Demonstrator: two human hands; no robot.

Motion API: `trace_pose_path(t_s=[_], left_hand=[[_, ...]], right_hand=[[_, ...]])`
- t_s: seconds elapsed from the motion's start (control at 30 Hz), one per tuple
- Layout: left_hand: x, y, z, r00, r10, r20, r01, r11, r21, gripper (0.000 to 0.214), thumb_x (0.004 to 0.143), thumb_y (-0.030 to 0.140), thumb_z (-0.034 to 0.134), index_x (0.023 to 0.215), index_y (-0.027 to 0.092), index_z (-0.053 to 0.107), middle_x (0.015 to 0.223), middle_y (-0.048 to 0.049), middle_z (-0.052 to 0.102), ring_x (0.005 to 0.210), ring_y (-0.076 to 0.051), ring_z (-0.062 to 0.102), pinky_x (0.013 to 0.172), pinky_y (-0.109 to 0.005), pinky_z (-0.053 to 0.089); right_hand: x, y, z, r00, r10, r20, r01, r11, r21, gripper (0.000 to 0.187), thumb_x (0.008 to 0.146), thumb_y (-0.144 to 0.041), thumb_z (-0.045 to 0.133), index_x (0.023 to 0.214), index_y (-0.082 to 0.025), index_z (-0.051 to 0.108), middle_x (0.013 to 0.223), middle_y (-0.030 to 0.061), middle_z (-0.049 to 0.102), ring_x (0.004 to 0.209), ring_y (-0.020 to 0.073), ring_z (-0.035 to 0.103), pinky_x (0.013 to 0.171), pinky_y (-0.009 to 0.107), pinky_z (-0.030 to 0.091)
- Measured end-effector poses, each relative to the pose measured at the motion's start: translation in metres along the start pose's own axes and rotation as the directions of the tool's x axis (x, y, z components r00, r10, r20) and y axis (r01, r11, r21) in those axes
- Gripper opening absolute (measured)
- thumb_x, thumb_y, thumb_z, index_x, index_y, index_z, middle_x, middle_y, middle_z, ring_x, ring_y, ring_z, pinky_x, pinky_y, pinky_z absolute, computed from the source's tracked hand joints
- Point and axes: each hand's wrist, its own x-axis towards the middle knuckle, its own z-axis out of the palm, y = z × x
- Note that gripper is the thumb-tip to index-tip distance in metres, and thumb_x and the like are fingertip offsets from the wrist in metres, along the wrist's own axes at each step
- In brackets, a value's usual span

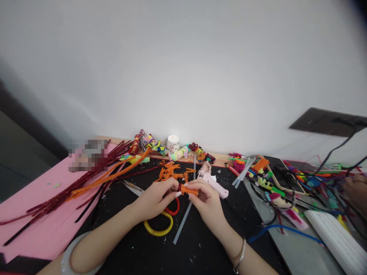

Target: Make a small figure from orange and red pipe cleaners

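My left hand [157, 196] and my right hand [208, 204] meet over the black mat [137, 250], both closed on a small orange and dark red pipe-cleaner piece [189, 189]. Fingers cover part of it. Just beyond lie several short orange pipe-cleaner pieces [172, 172]. Scissors [159, 233] with red and yellow handles rest beneath and beside my left hand, partly hidden by it. A clear glue stick [182, 224] lies between my forearms. Behind my right hand is a pale pink glue gun [220, 187].
Long dark red pipe cleaners [69, 187] and orange ones cross the pink sheet [31, 225] on the left. Colourful figures and a paper cup [172, 143] line the wall. On the right are cables, a white block [335, 238] and another person's hand [355, 193].
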Motion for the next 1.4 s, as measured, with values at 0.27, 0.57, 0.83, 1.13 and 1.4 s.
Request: trace_pose_path(t_s=[0.27,0.57,0.83,1.13,1.4], left_hand=[[0.0002,-0.0021,0.0014,0.996,-0.032,-0.086,0.041,0.993,0.108,0.015,0.091,0.033,0.042,0.082,0.02,0.043,0.066,0.0051,0.048,0.058,-0.011,0.044,0.058,-0.023,0.034],[0.0012,-0.0038,-0.0049,0.998,-0.02,-0.061,0.033,0.977,0.209,0.017,0.091,0.035,0.044,0.082,0.02,0.045,0.068,0.0035,0.053,0.06,-0.012,0.049,0.059,-0.023,0.035],[0.0014,-0.006,-0.0067,0.996,0.084,0.019,-0.086,0.934,0.348,0.024,0.095,0.033,0.036,0.08,0.02,0.048,0.069,0.0007,0.056,0.063,-0.014,0.054,0.059,-0.023,0.035],[-0.0009,-0.0045,-0.0044,0.993,0.108,0.05,-0.119,0.908,0.401,0.024,0.096,0.032,0.033,0.079,0.02,0.046,0.069,0.0002,0.057,0.061,-0.015,0.054,0.057,-0.025,0.034],[0.0005,-0.0043,-0.0042,0.994,0.086,0.071,-0.107,0.912,0.397,0.025,0.096,0.032,0.032,0.078,0.02,0.044,0.07,0.0008,0.057,0.062,-0.015,0.054,0.058,-0.025,0.033]], right_hand=[[-0.0011,0.0017,0.0019,0.997,0.035,-0.072,-0.033,0.999,0.029,0.025,0.073,-0.008,0.063,0.091,-0.025,0.068,0.103,0.0038,0.064,0.1,0.0192,0.06,0.086,0.031,0.05],[-0.0026,0.0021,-0.0007,0.998,0.064,-0.018,-0.063,0.997,0.05,0.027,0.073,-0.007,0.062,0.092,-0.025,0.069,0.104,0.0032,0.067,0.102,0.0187,0.061,0.09,0.032,0.049],[-0.0001,0.0022,-0.0016,0.997,0.077,0.015,-0.077,0.996,0.042,0.027,0.074,-0.008,0.062,0.094,-0.024,0.07,0.103,0.0038,0.069,0.097,0.0185,0.064,0.082,0.031,0.053],[-0.0014,0.0032,-0.0017,0.994,0.107,0.012,-0.107,0.994,0.012,0.022,0.072,-0.013,0.066,0.09,-0.024,0.073,0.096,0.004,0.071,0.089,0.0195,0.067,0.076,0.032,0.056],[-0.0001,0.0028,-0.002,0.997,0.076,0.027,-0.076,0.997,-0.002,0.024,0.072,-0.01,0.064,0.09,-0.024,0.073,0.093,0.0039,0.071,0.086,0.0191,0.066,0.07,0.03,0.054]])
